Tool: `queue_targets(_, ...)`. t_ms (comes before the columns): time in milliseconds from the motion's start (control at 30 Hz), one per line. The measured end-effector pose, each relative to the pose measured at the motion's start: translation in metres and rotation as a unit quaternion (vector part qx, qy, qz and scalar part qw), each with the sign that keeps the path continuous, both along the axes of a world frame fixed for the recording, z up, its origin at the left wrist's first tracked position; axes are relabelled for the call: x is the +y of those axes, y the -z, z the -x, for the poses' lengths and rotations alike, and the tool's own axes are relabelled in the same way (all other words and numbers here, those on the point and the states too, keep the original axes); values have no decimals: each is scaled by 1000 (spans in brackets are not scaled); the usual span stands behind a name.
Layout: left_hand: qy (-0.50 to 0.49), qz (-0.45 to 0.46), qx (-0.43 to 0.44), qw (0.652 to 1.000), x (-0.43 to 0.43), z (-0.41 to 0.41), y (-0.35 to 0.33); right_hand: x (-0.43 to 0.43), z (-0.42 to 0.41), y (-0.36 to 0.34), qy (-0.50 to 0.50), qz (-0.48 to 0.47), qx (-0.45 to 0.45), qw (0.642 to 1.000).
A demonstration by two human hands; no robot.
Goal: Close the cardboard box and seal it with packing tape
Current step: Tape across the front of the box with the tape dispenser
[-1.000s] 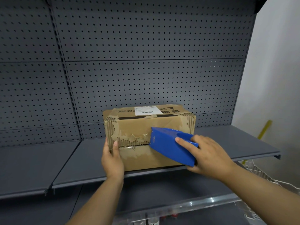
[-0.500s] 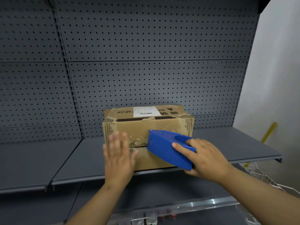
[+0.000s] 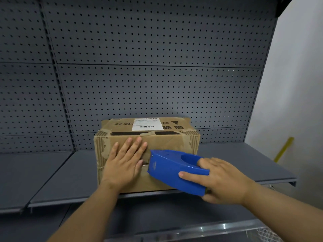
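The box (image 3: pixel 167 142) in front of me is worn brown cardboard, standing on the grey shelf (image 3: pixel 236 159) close to its near edge. Its flaps are closed; the seam runs level across the near face. Old tape scraps and bare ribbed patches mark its corners. On top lies a white label (image 3: pixel 146 124) with a barcode, beside black printed characters. The blue plastic tape dispenser (image 3: pixel 171 170) lies tilted against the right part of the near face, its nose pointing left at the seam, its open ring end towards the right.
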State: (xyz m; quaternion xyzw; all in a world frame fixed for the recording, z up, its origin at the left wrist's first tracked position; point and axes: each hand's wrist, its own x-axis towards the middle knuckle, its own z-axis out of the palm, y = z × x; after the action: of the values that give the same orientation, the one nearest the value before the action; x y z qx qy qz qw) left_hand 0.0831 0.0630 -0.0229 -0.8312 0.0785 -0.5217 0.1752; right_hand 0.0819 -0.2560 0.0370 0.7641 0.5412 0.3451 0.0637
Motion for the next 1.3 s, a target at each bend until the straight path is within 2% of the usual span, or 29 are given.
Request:
queue_targets(200,-6,4,-14,1000,3,-6,-2,-35,-12,-3,12,-37,31,999)
queue_targets(433,-15,-10,-11,1000,1,-7,-6,-89,-26,-12,3,-30,49,998)
queue_targets(633,-18,-28,-45,998,0,3,6,-78,-33,3,-19,2,-5,1000)
queue_targets(767,-20,3,-42,999,-12,6,1,-70,-29,4,4,2,-33,999)
queue_targets(1033,-9,-21,-36,999,-74,-24,-24,-61,-15,-3,32,-25,-41,998)
queue_targets(1133,-25,-18,-23,999,-78,-33,-25,-63,-13,-2,47,-22,-47,998)
queue_targets(1300,-18,-31,-53,998,-75,-36,-23,-58,-10,5,83,-12,-32,996)
